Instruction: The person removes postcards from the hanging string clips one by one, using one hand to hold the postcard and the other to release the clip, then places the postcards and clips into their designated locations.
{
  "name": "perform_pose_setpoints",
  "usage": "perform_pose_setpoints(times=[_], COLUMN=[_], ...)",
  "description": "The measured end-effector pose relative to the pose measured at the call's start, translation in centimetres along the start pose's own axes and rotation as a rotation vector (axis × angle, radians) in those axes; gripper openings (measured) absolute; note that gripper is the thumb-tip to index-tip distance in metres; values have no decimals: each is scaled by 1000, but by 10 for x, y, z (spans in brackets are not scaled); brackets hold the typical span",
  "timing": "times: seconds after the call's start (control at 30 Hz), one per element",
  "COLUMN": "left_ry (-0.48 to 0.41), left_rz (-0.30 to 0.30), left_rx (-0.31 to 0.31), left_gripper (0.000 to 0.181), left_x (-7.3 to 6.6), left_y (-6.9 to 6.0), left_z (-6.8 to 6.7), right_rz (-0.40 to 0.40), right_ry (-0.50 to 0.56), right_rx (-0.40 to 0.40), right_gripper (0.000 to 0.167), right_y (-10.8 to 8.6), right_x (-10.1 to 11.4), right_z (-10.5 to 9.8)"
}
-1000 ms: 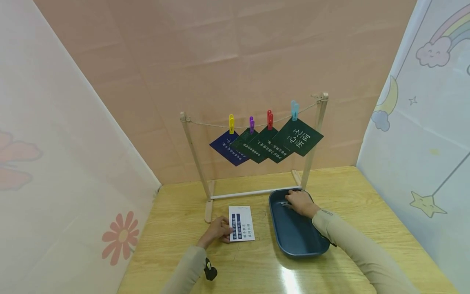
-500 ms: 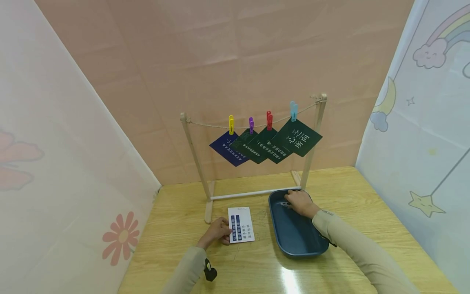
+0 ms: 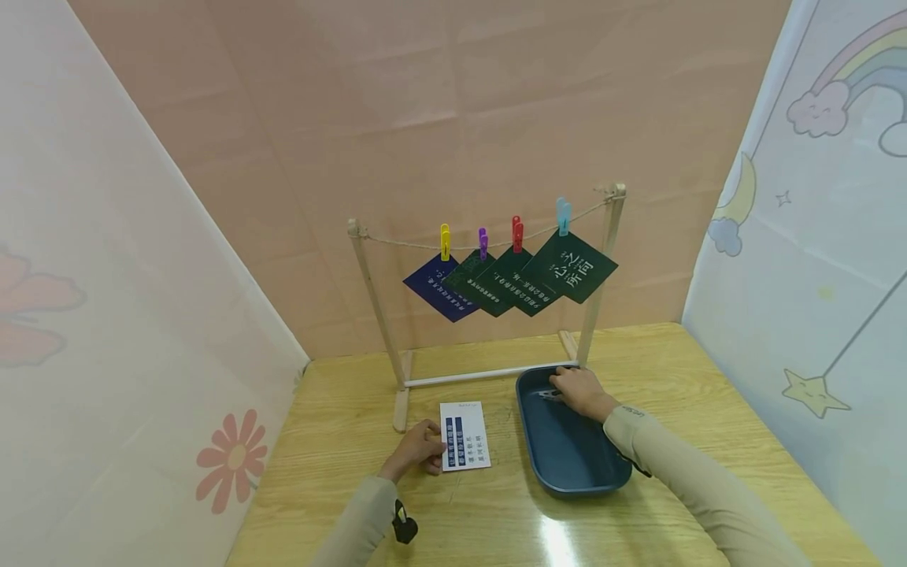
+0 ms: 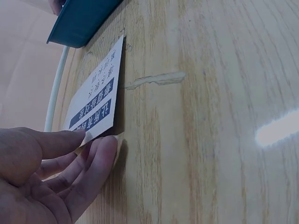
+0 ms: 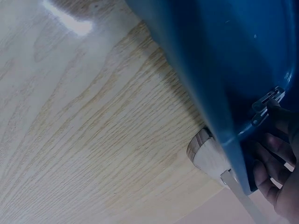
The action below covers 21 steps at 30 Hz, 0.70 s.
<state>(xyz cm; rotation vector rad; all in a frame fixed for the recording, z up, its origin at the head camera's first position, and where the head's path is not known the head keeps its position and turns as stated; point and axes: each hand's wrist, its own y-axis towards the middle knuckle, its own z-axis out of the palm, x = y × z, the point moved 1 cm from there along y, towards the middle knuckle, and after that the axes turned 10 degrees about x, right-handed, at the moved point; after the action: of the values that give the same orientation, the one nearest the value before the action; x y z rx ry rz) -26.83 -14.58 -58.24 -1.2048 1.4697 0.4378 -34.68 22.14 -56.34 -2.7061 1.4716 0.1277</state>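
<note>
My left hand [image 3: 418, 449] pinches the near left edge of a white card [image 3: 468, 437] printed with blue bands and characters. In the left wrist view, the thumb lies on top of the card [image 4: 96, 98] and the fingers sit below; that edge is slightly raised off the table. My right hand [image 3: 583, 392] reaches into the far end of a dark blue tray [image 3: 527, 449]. There it grips one end of a grey clothespin [image 5: 267, 105], seen at the thumb tip in the right wrist view. The far side of its grip is hidden.
Behind stands a wooden rack [image 3: 375, 307] with a string. Yellow [image 3: 445, 242], purple [image 3: 483, 244], red [image 3: 517, 235] and light blue [image 3: 563, 216] clothespins hold dark cards [image 3: 570, 268] there. The tray's far end is close to the rack's right foot. Fabric walls enclose the table [image 3: 340, 441].
The head view has shifted slightly. Both hands stay at the card and in the tray; the grey clothespin has turned a little at the right hand's fingers.
</note>
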Motion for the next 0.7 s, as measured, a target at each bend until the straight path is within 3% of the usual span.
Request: perform_pose_setpoints(times=[0.47, 0.7], left_ry=[23, 42], left_rz=[-31, 19], left_rx=[-24, -48], left_gripper=[23, 20], left_x=[-1, -6], left_y=[-1, 1], left_z=[-3, -5], right_rz=[-5, 3], right_ry=[4, 45], right_rx=[-40, -119], right_gripper=[15, 18], right_y=[0, 2], right_x=[1, 0], right_z=[-5, -6])
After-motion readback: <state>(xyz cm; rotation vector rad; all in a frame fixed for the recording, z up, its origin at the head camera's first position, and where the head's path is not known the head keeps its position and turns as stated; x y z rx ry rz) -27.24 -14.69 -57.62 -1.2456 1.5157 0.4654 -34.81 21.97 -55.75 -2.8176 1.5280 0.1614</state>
